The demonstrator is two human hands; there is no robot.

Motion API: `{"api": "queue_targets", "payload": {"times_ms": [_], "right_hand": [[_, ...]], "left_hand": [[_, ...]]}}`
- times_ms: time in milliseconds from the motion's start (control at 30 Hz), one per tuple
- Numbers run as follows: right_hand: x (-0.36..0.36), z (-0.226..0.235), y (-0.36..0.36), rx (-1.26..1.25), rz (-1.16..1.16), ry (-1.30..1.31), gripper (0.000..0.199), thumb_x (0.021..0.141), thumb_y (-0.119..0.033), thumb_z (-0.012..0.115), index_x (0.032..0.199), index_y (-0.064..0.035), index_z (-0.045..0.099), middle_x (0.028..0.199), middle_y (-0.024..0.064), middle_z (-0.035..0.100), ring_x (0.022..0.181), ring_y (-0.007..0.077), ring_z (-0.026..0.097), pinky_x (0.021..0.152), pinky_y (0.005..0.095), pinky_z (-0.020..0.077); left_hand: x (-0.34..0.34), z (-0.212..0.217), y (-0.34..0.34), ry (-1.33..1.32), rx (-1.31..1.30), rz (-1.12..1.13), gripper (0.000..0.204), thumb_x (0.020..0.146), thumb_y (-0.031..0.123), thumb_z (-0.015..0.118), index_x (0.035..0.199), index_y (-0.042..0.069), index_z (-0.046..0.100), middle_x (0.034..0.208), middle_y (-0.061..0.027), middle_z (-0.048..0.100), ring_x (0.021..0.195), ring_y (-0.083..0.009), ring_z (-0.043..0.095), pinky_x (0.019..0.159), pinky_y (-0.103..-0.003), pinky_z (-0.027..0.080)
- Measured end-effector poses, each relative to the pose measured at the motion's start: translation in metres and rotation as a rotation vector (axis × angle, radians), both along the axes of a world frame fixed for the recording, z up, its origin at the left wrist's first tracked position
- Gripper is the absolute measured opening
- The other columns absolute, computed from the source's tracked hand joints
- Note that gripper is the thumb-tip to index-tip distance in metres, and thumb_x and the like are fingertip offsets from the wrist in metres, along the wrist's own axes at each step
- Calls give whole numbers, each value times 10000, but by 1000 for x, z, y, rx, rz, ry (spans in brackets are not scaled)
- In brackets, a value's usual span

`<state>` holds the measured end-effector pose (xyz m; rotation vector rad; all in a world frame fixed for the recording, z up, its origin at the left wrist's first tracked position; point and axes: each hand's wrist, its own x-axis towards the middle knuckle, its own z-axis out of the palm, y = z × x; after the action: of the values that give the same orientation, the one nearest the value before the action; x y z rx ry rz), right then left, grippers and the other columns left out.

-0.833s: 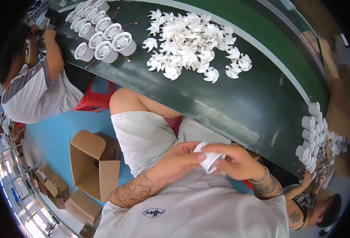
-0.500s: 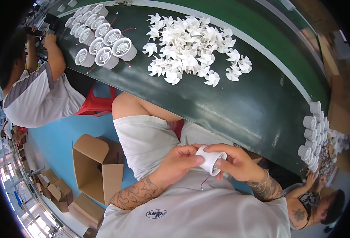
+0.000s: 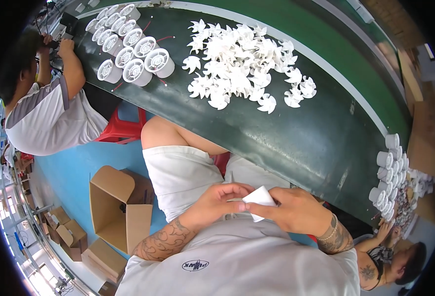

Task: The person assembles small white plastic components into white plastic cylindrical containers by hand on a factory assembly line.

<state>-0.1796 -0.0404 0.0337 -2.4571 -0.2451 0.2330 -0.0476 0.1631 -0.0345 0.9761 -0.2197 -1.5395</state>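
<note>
hands: left hand (image 3: 221, 200) and right hand (image 3: 296, 212) both clamped on one white part (image 3: 260, 199), held over the lap, below the worktop (image 3: 296, 143) edge.
fans: one heap of white fan blades (image 3: 247, 64), too many to count.
housings: about a dozen round housings (image 3: 128, 47) at left.
boxes: one open box (image 3: 119, 207) on floor.
change: part held lower and flatter than 0.5 s ago.

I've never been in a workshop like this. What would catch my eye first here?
Probably the heap of white fan blades in the middle of the dark green table, with white round housings clustered at its far left. Nearer, over the person's lap, the left hand and right hand hold one small white part.
</note>
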Motion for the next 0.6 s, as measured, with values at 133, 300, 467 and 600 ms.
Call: {"api": "queue_targets", "payload": {"times_ms": [133, 300, 467, 600], "right_hand": [[0, -2, 2, 68, 84, 42, 586, 744, -65, 661, 1254, -350, 620, 752, 60, 492, 569, 202, 545, 483, 317, 477], [1, -11, 7, 90, 125, 57, 577, 754, -62, 652, 1253, -352, 622, 774, 67, 499, 582, 207, 554, 488, 323, 479], [4, -16, 11, 144, 162, 155, 533, 846, -65, 568, 1287, -363, 592, 892, 98, 606, 663, 260, 621, 562, 355, 525], [4, -22, -4, 428, 16, 250, 498, 825, -28, 585, 1291, -203, 604, 936, 122, 661, 710, 278, 651, 619, 341, 531]], "left_hand": [[6, -9, 11, 114, 11, -143, 360, 914, 92, 643, 1234, -50, 562, 1249, -117, 590, 1157, -189, 558, 1015, -347, 440], [8, -16, 13, 490, 71, -103, 395, 958, 158, 609, 1291, -44, 543, 1217, -85, 619, 1072, -157, 589, 928, -300, 473], [-6, -19, 9, 283, 85, -85, 332, 982, 180, 582, 1240, -29, 595, 1234, -86, 614, 1065, -151, 583, 910, -308, 471], [-7, -21, 12, -75, 22, 3, 300, 1000, 226, 562, 1132, -21, 670, 1238, -63, 615, 1017, -128, 574, 889, -288, 464]]}}
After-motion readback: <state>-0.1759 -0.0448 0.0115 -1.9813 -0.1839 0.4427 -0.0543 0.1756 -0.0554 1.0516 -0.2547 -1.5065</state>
